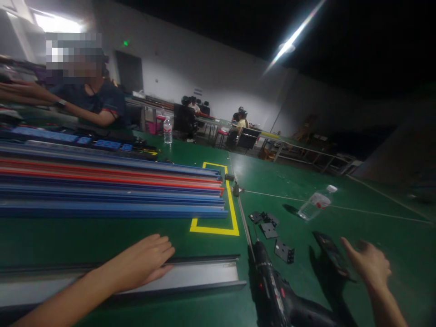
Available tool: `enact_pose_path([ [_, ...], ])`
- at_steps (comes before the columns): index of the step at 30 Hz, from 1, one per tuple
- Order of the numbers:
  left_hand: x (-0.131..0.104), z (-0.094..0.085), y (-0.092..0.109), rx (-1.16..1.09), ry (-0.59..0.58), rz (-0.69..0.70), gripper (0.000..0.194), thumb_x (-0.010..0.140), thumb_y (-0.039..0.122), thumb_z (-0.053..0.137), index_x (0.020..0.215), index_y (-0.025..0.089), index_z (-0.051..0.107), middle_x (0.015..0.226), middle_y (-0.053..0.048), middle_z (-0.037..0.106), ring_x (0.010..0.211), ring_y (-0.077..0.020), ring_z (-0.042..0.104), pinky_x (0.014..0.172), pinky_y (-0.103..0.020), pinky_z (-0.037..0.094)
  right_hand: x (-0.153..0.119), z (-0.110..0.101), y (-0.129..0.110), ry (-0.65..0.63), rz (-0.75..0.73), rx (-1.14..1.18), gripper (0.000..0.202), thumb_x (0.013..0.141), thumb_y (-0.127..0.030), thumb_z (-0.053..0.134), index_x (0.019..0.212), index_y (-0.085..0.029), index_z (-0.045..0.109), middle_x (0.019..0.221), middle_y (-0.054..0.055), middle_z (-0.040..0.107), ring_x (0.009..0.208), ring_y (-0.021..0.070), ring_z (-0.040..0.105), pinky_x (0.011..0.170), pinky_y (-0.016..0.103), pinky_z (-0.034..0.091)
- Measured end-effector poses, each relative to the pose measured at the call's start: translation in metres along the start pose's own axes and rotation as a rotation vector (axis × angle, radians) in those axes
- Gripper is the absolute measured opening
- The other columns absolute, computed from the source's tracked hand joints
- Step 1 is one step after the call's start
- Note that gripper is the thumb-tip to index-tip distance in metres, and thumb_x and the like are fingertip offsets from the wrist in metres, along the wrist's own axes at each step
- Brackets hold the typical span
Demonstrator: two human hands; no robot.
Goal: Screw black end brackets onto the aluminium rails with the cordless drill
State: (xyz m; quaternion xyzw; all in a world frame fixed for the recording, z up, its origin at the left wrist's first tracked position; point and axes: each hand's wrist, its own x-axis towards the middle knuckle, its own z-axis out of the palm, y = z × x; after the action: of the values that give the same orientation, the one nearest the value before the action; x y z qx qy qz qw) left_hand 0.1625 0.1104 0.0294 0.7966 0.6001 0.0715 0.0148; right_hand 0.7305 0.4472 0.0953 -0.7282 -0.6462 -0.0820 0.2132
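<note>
Head camera: worn on the person's head, the only view, looking forward and down across the green table (286, 172).
Nearest: the left hand (146, 261), left of centre in the lower frame, and the right hand (371, 265) at lower right, seen from above and behind.
Bottom edge: cuts through both forearms and the power drill (272, 284), all close to the lens.
Left edge: crops the coloured rails (112, 186) and the pale channel (204, 274).
Far wall: pale wall (204, 68) across the upper frame, well away, its lines sloping down rightward, so the view leans.
Upper right: dark, probably ceiling.
</note>
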Motion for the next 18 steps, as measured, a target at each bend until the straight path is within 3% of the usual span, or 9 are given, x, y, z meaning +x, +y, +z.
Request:
enact_pose_path([
  [2,0.000,0.000,0.000,0.007,0.026,0.008,0.016,0.096,0.031,0.055,0.094,0.021,0.067,0.089,-0.005,0.068,0.085,-0.0249,0.064,0.081,-0.039,0.046,-0.007,-0.022,-0.026,0.063,-0.027,0.069,0.074,0.086,-0.070,0.031,0.117,-0.013,0.066,0.115,0.029,0.068,0.112,0.0451,0.064,0.084,0.055,0.053],
  [4,0.000,-0.001,0.000,0.016,0.051,0.017,0.016,0.096,0.031,0.055,0.094,0.020,0.067,0.089,-0.005,0.068,0.086,-0.0252,0.064,0.081,-0.039,0.046,-0.030,-0.044,-0.066,0.100,-0.121,0.258,0.060,0.083,-0.067,0.043,0.107,-0.017,0.068,0.112,0.024,0.070,0.106,0.0404,0.066,0.087,0.051,0.053],
  [6,0.002,-0.003,0.002,0.036,0.047,0.021,0.015,0.096,0.030,0.056,0.094,0.020,0.067,0.089,-0.005,0.068,0.086,-0.0252,0.064,0.082,-0.039,0.045,-0.068,-0.061,-0.116,-0.019,-0.332,0.428,0.054,0.082,-0.066,0.050,0.106,-0.021,0.067,0.112,0.019,0.070,0.098,0.0365,0.067,0.086,0.050,0.055],
  [8,0.003,-0.005,0.003,0.065,0.025,0.020,0.014,0.096,0.030,0.058,0.094,0.019,0.067,0.089,-0.005,0.068,0.086,-0.0253,0.064,0.081,-0.038,0.045,-0.116,-0.069,-0.167,-0.199,-0.659,0.495,0.048,0.088,-0.060,0.051,0.112,-0.021,0.065,0.120,0.016,0.068,0.109,0.0331,0.064,0.095,0.050,0.052],
  [10,0.004,-0.007,0.004,0.086,0.011,0.023,0.013,0.095,0.031,0.061,0.095,0.018,0.067,0.089,-0.006,0.069,0.086,-0.0256,0.065,0.079,-0.037,0.045,-0.167,-0.069,-0.211,-0.423,-0.978,0.441,0.055,0.093,-0.056,0.053,0.136,-0.021,0.055,0.139,0.016,0.058,0.128,0.0326,0.053,0.108,0.053,0.044],
  [13,0.004,-0.007,0.003,0.095,0.028,0.041,0.019,0.091,0.036,0.069,0.092,0.017,0.066,0.087,-0.005,0.070,0.086,-0.0257,0.066,0.077,-0.035,0.044,-0.227,-0.054,-0.257,-0.644,-1.336,0.325,0.102,0.081,-0.075,0.058,0.155,-0.008,0.033,0.154,0.023,0.043,0.142,0.0392,0.038,0.118,0.058,0.030],
  [15,0.003,-0.007,0.002,0.102,0.050,0.060,0.025,0.087,0.040,0.074,0.089,0.017,0.066,0.085,-0.004,0.070,0.086,-0.0251,0.066,0.076,-0.034,0.044,-0.251,-0.041,-0.275,-0.727,-1.444,0.289,0.116,0.078,-0.079,0.058,0.158,-0.003,0.022,0.158,0.027,0.035,0.145,0.0411,0.032,0.120,0.057,0.027],
  [18,0.004,-0.008,0.001,0.126,0.063,0.089,0.027,0.085,0.042,0.075,0.087,0.016,0.067,0.082,-0.004,0.070,0.084,-0.0249,0.067,0.076,-0.034,0.044,-0.267,-0.025,-0.288,-0.722,-1.412,0.235,0.104,0.086,-0.069,0.057,0.158,-0.001,0.022,0.152,0.030,0.042,0.139,0.0419,0.041,0.117,0.056,0.033],
])
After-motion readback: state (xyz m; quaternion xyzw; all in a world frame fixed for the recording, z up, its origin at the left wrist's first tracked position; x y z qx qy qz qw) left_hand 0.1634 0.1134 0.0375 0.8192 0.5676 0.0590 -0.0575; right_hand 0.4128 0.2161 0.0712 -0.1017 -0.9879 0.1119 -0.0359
